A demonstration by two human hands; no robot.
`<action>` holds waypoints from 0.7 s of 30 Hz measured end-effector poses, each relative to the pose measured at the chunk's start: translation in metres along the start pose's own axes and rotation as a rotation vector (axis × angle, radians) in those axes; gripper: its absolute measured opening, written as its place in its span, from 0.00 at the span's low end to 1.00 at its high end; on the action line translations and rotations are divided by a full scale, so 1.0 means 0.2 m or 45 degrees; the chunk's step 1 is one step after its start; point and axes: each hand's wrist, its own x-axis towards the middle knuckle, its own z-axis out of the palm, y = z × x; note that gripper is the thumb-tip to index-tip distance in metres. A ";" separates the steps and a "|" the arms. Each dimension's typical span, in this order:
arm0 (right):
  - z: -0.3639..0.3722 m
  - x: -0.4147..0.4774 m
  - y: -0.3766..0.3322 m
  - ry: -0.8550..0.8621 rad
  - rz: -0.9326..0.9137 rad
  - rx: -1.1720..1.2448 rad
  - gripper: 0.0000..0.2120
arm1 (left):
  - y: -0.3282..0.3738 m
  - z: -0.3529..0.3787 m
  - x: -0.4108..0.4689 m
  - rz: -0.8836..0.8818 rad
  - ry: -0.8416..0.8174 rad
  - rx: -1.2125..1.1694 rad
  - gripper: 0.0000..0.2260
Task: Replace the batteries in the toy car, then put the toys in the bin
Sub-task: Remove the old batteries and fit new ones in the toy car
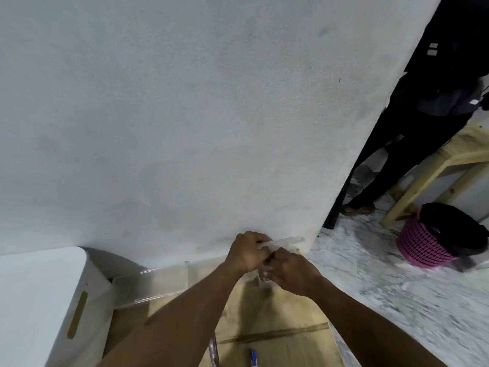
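Observation:
My left hand (247, 251) and my right hand (291, 271) meet at the far edge of the wooden table (291, 308), close to the white wall. Both are closed on a small clear plastic case (284, 241), and its pale rim sticks out to the right above my fingers. My fingers hide whatever is inside the case. No toy car or batteries can be made out. A white bin (39, 300) with a slot handle stands at the lower left.
A clear plastic container (158, 284) lies on the table between the bin and my left arm. Two pens (213, 350) and a ruler (275, 335) lie near the front edge. On the floor to the right are a pink basket (423, 250), a wooden bench (449, 160) and a person in dark clothes (423, 123).

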 end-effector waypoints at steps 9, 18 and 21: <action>-0.28 -0.23 0.00 0.449 0.392 0.113 0.08 | -0.02 0.05 -0.10 0.057 0.009 0.124 0.18; -0.20 -0.23 0.03 -0.240 0.327 0.038 0.18 | -0.08 0.14 -0.17 0.236 -0.088 0.666 0.24; -0.17 -0.21 0.01 -0.252 0.329 0.034 0.20 | -0.10 0.17 -0.18 0.301 -0.039 0.768 0.23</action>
